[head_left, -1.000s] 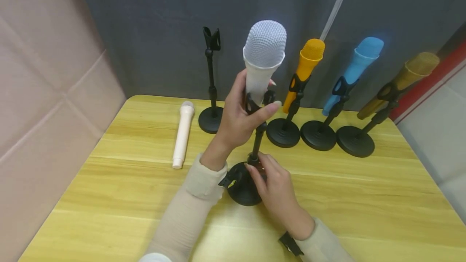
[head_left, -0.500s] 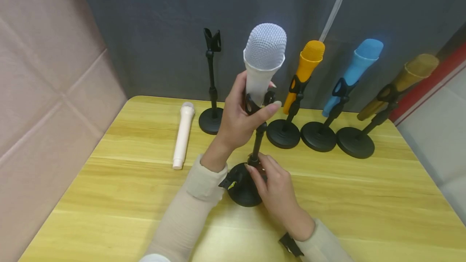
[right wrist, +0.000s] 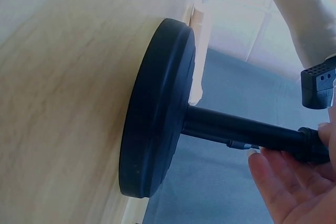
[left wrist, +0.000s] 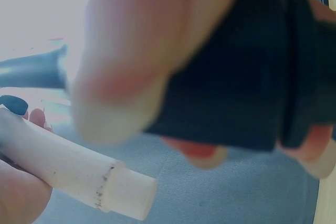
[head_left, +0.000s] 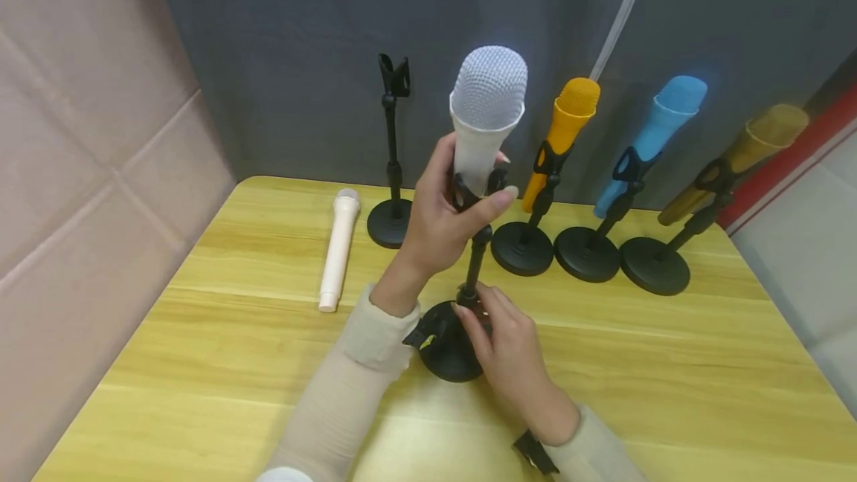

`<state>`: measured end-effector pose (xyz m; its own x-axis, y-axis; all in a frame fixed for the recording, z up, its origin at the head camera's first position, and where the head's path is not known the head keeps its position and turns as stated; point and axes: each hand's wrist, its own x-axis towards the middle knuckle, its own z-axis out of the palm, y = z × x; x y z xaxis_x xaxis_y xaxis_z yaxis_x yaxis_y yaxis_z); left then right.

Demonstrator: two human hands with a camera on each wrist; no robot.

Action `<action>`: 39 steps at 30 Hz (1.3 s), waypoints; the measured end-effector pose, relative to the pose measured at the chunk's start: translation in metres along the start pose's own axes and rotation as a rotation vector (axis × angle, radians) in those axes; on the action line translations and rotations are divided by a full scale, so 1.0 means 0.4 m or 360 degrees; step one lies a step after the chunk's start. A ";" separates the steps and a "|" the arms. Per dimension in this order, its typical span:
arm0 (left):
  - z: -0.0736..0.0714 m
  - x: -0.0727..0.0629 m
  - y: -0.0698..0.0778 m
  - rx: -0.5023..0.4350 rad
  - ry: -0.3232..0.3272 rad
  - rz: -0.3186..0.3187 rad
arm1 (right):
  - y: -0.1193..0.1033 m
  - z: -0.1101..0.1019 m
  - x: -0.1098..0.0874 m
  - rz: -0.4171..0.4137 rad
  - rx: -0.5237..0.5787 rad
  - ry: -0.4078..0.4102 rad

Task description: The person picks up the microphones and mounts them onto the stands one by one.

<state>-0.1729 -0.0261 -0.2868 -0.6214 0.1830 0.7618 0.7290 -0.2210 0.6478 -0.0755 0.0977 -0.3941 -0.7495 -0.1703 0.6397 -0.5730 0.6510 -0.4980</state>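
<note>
A white microphone with a mesh head sits in the clip of a black stand. My left hand grips it at the clip, fingers behind the handle and thumb across the front. Lower down, my right hand pinches the collar at the foot of the stand's pole. The left wrist view shows fingertips close up around the black collar, with the microphone's tail end beyond. In the right wrist view, the round stand base stands against the wooden tabletop.
Left on the table lies another white microphone. Behind it stands a black stand with a vacant clip. Stands at right carry an orange microphone, a blue one and a gold one. A dark curtain hangs behind.
</note>
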 end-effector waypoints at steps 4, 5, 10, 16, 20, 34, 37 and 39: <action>0.005 -0.005 0.000 -0.0019 0.0017 0.0032 | 0.001 0.001 0.000 0.0012 0.0007 -0.0003; 0.008 -0.007 0.000 -0.0020 0.0015 0.0038 | 0.001 0.002 0.000 0.0016 0.0012 -0.0002; 0.011 -0.011 0.002 -0.0014 -0.0005 0.0039 | 0.004 0.002 0.000 0.0018 0.0020 0.0006; 0.008 -0.013 0.002 -0.0050 -0.0040 0.0000 | 0.000 0.000 -0.001 0.0041 0.0019 -0.0018; 0.006 -0.012 0.003 -0.0054 -0.0066 -0.0029 | -0.001 -0.001 -0.001 0.0053 0.0021 -0.0028; -0.002 -0.006 0.012 -0.0016 -0.0180 -0.0190 | 0.000 -0.002 0.001 0.0058 0.0032 -0.0019; -0.002 -0.005 0.013 -0.0018 -0.0191 -0.0196 | 0.000 -0.001 0.001 0.0051 0.0033 -0.0020; -0.003 -0.005 0.014 -0.0025 -0.0199 -0.0208 | 0.000 -0.001 0.002 0.0046 0.0030 -0.0017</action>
<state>-0.1678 -0.0287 -0.2845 -0.6697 0.3284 0.6661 0.6391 -0.2022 0.7421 -0.0758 0.0977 -0.3934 -0.7693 -0.1597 0.6186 -0.5572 0.6415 -0.5273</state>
